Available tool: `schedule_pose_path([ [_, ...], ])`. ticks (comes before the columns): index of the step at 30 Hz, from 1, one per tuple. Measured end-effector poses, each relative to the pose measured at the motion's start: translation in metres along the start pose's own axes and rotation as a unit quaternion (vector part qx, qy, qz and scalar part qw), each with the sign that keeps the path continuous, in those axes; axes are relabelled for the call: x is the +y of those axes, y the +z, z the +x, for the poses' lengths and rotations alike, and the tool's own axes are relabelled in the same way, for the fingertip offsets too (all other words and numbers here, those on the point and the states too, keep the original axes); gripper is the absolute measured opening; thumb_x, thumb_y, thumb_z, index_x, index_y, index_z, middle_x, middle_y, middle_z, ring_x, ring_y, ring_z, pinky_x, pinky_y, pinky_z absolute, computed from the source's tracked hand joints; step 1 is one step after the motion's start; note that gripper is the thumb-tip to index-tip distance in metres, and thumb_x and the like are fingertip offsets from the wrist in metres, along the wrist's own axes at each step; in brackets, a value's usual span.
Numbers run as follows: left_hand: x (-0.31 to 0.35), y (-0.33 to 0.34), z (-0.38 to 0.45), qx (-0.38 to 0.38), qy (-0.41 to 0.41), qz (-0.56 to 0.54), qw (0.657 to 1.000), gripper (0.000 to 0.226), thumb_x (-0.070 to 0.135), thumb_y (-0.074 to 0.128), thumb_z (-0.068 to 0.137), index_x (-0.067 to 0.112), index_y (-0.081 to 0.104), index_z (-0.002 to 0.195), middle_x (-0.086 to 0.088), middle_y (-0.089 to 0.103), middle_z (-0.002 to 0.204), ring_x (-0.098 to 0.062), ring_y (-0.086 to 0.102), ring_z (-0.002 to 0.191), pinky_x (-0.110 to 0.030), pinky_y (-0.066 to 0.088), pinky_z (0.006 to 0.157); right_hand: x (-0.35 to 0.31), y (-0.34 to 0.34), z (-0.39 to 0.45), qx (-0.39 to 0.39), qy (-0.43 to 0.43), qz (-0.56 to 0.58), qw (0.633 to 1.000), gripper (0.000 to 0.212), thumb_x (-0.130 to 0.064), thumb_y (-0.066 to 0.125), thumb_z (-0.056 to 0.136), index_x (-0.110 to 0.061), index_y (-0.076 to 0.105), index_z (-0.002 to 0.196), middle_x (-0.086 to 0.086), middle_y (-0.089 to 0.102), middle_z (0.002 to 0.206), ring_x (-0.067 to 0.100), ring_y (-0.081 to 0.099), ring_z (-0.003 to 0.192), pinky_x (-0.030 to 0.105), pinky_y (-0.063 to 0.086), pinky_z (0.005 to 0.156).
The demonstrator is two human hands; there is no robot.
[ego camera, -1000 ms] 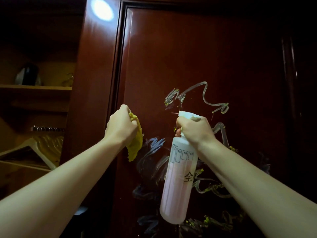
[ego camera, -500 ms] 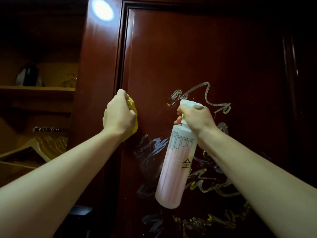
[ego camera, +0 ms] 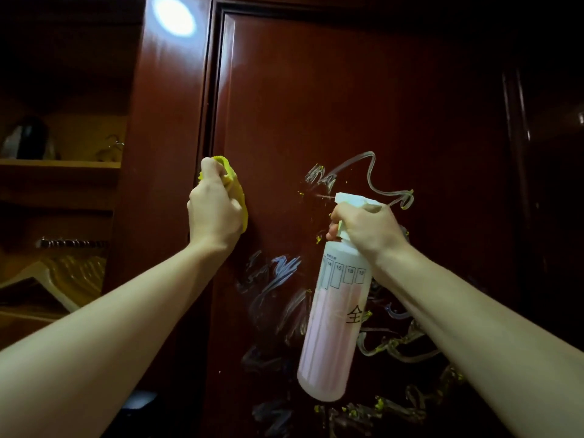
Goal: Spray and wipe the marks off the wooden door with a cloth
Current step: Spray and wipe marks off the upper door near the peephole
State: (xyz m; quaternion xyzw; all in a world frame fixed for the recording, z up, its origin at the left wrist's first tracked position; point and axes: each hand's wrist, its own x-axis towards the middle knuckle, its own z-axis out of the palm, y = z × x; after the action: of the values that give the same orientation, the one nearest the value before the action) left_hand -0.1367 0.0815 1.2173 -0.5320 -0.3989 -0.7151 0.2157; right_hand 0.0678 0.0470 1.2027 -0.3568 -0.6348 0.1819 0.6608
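Observation:
A dark red wooden door (ego camera: 347, 99) fills the view. White, blue and yellowish scribble marks (ego camera: 373, 175) run across its middle and lower panel. My left hand (ego camera: 215, 210) grips a bunched yellow cloth (ego camera: 235, 181) against the door's left edge, above the blue smears (ego camera: 284, 267). My right hand (ego camera: 366, 229) grips the white trigger head of a spray bottle (ego camera: 335, 320) filled with pink liquid. The nozzle points at the door just below the upper white squiggle. The bottle hides part of the lower marks.
To the left is an open wardrobe compartment with a wooden shelf (ego camera: 60, 164) holding a dark kettle-like object (ego camera: 28, 137). Below it hang wooden hangers (ego camera: 57, 279) on a rail. A ceiling light reflects on the door frame (ego camera: 173, 15).
My left hand with the cloth has risen up the door's left edge. My right hand has lifted the bottle slightly toward the upper squiggle.

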Motion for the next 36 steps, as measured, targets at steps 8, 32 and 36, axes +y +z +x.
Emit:
schedule_pose_path([
  [8,0.031,0.07,0.026,-0.017,0.118,0.017,0.993,0.028,0.011,0.048,0.097,0.011,0.061,0.123,-0.019,0.068,0.106,-0.038,0.063,0.095,-0.04,0.046,0.077,-0.001,-0.022,0.005,-0.05,0.015,0.071,0.996,0.006,-0.015,0.06,0.077,-0.01,0.062,0.079,0.005,0.064,0.061,0.019,0.062,0.062,0.031,0.053,0.06],
  [32,-0.008,0.054,-0.003,-0.204,0.388,0.126,0.89,0.036,0.003,0.056,0.09,0.009,0.064,0.124,-0.011,0.07,0.104,-0.033,0.062,0.095,-0.044,0.054,0.079,0.004,-0.037,0.028,-0.03,-0.011,0.075,0.997,0.004,-0.013,0.058,0.075,-0.01,0.059,0.072,0.007,0.059,0.057,0.024,0.058,0.062,0.034,0.05,0.061],
  [36,-0.032,0.036,0.008,-0.212,0.445,0.182,0.851,0.041,0.016,0.041,0.096,0.003,0.055,0.132,-0.016,0.066,0.114,-0.036,0.061,0.102,-0.045,0.048,0.091,0.004,-0.036,0.028,-0.029,-0.008,0.094,0.995,0.003,-0.012,0.061,0.077,-0.01,0.062,0.078,0.004,0.064,0.061,0.021,0.06,0.064,0.034,0.052,0.062],
])
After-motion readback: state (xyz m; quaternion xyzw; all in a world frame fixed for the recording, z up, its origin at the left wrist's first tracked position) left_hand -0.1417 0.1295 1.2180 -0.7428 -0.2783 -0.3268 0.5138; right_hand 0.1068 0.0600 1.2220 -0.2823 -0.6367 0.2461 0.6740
